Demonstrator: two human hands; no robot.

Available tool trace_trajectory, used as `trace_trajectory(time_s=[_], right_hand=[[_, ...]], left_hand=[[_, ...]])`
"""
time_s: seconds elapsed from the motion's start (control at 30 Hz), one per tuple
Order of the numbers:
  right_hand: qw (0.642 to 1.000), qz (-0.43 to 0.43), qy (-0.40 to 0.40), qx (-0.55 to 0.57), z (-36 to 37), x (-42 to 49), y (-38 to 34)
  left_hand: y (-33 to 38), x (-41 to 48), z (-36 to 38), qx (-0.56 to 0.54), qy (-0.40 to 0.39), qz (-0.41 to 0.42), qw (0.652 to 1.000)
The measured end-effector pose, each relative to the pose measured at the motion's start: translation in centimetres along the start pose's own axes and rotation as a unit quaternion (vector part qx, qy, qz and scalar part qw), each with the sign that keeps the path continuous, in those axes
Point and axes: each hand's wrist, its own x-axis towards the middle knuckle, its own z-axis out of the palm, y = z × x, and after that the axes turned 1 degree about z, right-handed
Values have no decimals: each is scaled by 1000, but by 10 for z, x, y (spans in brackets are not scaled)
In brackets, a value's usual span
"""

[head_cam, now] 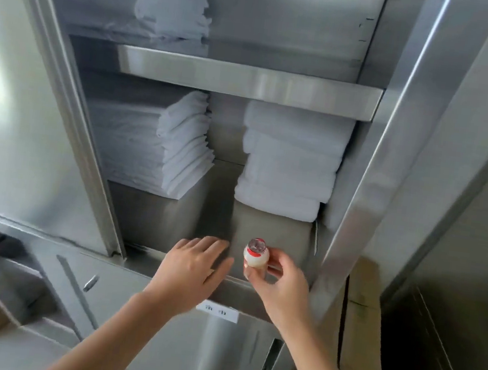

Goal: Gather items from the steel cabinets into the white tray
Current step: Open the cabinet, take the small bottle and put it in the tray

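Nearest the camera, two bare forearms reach up and forward into an open steel cabinet (370,175). The right hand (282,277) holds a small bottle (255,255) upright at the front lip of the cabinet's lower shelf (214,212). Its fingers (277,261) curl round the bottle's right side and the thumb presses the near side. The bottle has a red collar and a shiny foil top, and holds a creamy pale liquid.

Just left of the bottle, and apart from it, the left hand (192,266) hovers palm down over the shelf front, its fingers straight and spread, holding nothing.

Below the bottle, a small white label (217,311) is stuck to the steel front panel; its print is too blurred to read. Further left of the bottle and lower, a short metal handle (91,283) sits on a steel panel.

Behind the bottle, at the back of the same shelf, stands a stack of thick folded white towels (291,163). Left of that, and behind the left hand, a stack of thinner folded white cloths (180,143) rests on a steel box-like step.

Above the bottle runs the steel edge of an upper shelf (249,84), which carries another pile of folded white cloths (176,1). Far left of the bottle, a steel door (32,97) catches bright glare.
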Motion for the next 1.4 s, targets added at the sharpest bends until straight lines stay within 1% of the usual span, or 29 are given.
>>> trace_trajectory(time_s=[0.07, 0.27, 0.4, 0.47, 0.6, 0.77, 0.87, 0.97, 1.2, 1.3, 1.4], right_hand=[[999, -20, -31, 10, 1, -16, -3], [986, -50, -144, 68, 35, -62, -17], [963, -87, -238, 90, 71, -93, -42], [949, -110, -278, 96, 88, -108, -57], [927, -152, -326, 102, 119, -140, -90], [903, -171, -377, 114, 165, -193, -127], [888, -183, -402, 127, 196, -237, -152], [873, -169, -435, 141, 225, -288, -172], [834, -194, -495, 149, 278, -398, -213], [809, -196, -531, 156, 302, -438, -231], [772, -205, -579, 160, 325, -474, -246]], left_hand=[[8, -28, -7, 11, 0, -23, 1000], [8, -136, -46, 70, -10, -159, 985], [5, -198, -81, 101, 0, -246, 964], [5, -225, -98, 111, 19, -278, 954], [5, -279, -129, 136, 51, -328, 934], [0, -354, -169, 163, 65, -391, 903], [-4, -408, -193, 169, 68, -426, 886], [-9, -465, -215, 179, 79, -458, 867], [-14, -587, -247, 184, 89, -522, 828], [-13, -630, -262, 185, 95, -553, 807], [-6, -668, -274, 193, 121, -586, 777]])
